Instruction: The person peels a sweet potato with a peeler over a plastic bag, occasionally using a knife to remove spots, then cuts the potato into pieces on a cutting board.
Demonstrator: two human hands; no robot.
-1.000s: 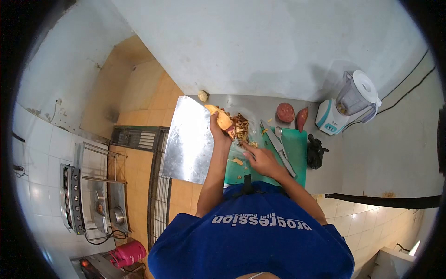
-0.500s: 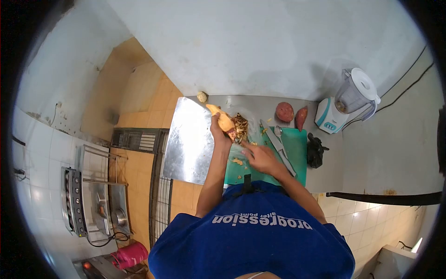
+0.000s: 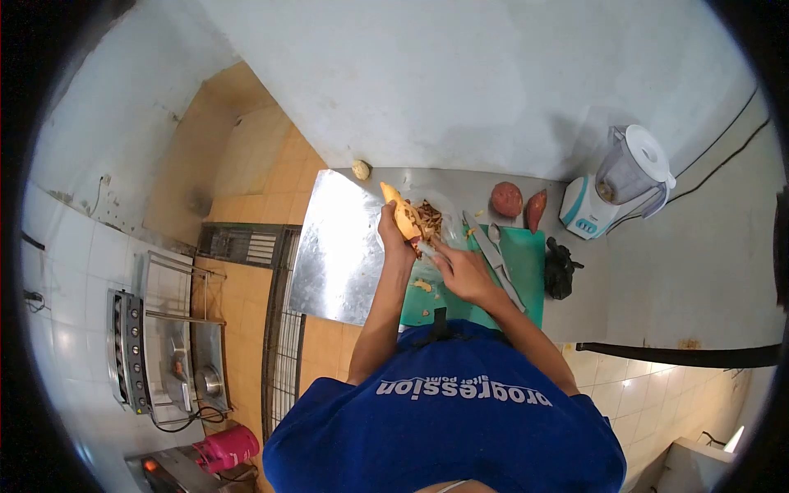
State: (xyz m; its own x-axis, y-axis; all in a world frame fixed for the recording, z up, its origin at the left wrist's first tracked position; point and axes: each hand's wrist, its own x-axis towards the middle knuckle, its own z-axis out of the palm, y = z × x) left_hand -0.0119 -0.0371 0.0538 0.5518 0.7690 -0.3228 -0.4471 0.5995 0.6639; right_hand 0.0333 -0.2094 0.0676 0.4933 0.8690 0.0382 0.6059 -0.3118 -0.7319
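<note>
My left hand point(image 3: 391, 232) is wrapped round a mostly peeled sweet potato point(image 3: 402, 215), orange-yellow with some reddish skin at its near end. In my right hand point(image 3: 465, 274) is a small pale tool that looks like a peeler point(image 3: 426, 248), held against that near end; the fingers partly cover it. Just beyond lies a heap of brown peels point(image 3: 430, 217) on clear plastic. Beneath the right forearm is a green cutting board point(image 3: 530, 271), with a knife point(image 3: 499, 264) and a spoon point(image 3: 494, 233) on it and peel scraps point(image 3: 422, 285) near its left edge.
Two unpeeled sweet potatoes point(image 3: 506, 199) sit by the wall, beside a white and teal blender point(image 3: 588, 209). A black plastic bag point(image 3: 559, 269) lies right of the board. A small pale lump point(image 3: 361, 169) rests at the steel table's point(image 3: 333, 246) far left corner.
The sweet potato has tilted more upright and shifted slightly right in my left hand. My right hand has turned, and more of the pale tool shows at the sweet potato's near end.
</note>
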